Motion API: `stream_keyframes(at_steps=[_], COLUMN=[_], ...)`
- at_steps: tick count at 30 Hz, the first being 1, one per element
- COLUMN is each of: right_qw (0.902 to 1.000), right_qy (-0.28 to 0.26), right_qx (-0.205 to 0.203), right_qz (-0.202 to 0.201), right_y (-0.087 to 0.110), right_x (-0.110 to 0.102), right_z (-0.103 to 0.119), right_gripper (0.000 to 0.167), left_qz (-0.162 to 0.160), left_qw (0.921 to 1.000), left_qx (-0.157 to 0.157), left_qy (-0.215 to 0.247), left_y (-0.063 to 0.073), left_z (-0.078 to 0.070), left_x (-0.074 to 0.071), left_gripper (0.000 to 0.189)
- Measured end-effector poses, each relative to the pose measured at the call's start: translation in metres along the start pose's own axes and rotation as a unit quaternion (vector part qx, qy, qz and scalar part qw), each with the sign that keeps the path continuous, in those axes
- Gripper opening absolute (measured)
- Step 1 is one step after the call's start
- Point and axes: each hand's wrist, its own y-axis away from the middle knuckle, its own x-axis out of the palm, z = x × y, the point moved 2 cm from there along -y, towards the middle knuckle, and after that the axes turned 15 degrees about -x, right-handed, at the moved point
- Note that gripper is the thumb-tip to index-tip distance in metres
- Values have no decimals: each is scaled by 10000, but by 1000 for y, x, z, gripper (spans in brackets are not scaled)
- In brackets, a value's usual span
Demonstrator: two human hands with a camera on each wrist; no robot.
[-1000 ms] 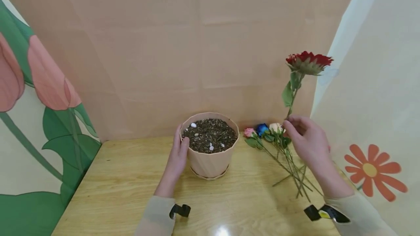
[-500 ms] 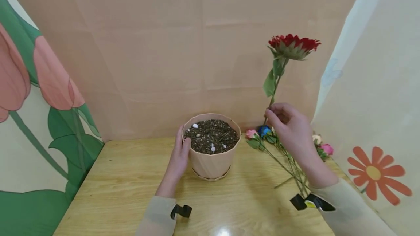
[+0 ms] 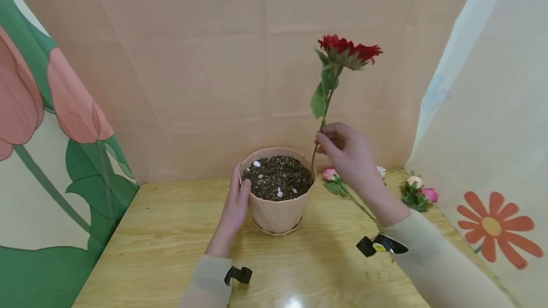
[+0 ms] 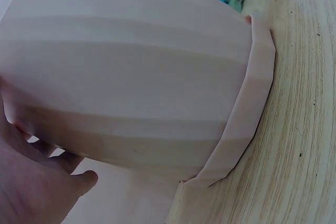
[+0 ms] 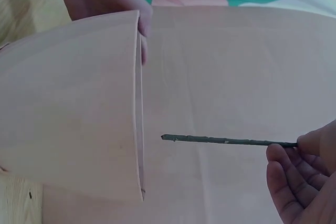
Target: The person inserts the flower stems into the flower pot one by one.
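The left hand point(image 3: 235, 201) holds the side of the flowerpot point(image 3: 278, 213), fingers spread round its wall and thumb at the front, while the right hand point(image 3: 353, 160) pinches the stem of the red flower point(image 3: 348, 54) between thumb and fingers; the bloom is raised high, and the right wrist view shows the stem's lower end just clear of the rim, above the soil point(image 3: 280, 177); a pink rose point(image 3: 329, 174) lies on the table point(image 3: 180, 236) to the pot's right
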Motion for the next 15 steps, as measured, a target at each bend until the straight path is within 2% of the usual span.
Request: stream_keyframes(at_steps=[6,10,15], right_qw=[9994,9988,9988], right_qy=[-264,-231,-202], right_qx=[-150,-301,-240], right_qz=[181,300,376], right_y=[-11,-18,-23], right_x=[20,35,54], right_z=[1,2,1], right_gripper=[18,16,17], left_qz=[29,20,30], left_qw=[10000,10000,10000], left_qx=[-30,-11,-42], left_qy=[6,-40,-33], left_y=[0,0,0], left_z=[2,1,2], left_x=[0,-1,-1], left_gripper=[62,62,62])
